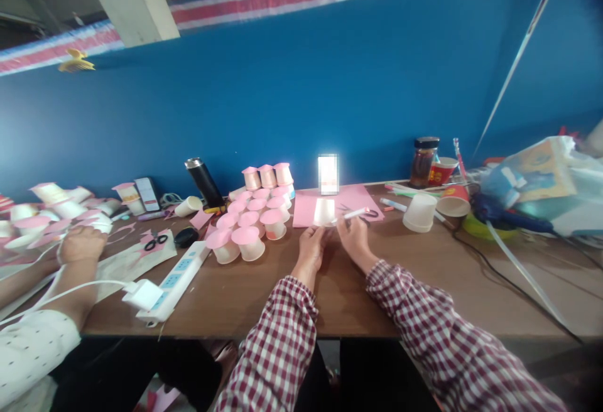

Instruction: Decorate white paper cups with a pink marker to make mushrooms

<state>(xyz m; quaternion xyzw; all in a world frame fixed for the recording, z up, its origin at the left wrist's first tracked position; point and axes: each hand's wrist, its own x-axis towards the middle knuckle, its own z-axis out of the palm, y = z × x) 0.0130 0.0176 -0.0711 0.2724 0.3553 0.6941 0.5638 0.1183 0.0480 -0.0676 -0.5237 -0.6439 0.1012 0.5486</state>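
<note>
My left hand (311, 250) is closed on the lower rim of a small white paper cup (325, 210), upside down above the table. In my right hand (355, 240), fingers pinched, is a white marker (357, 213), its left end close to the cup. Whether the tip touches the cup I cannot tell. Behind both hands lies a sheet of pink paper (305, 203), with dark-handled scissors (371, 213) on it, partly hidden by the marker.
Several paper cups topped with pink discs (249, 235) stand left of my hands. A power strip (176, 280), a black flask (203, 181) and a co-worker's hand (83, 243) are further left. To the right are an upturned cup (419, 213), a jar (424, 162) and a blue glue gun (504, 211).
</note>
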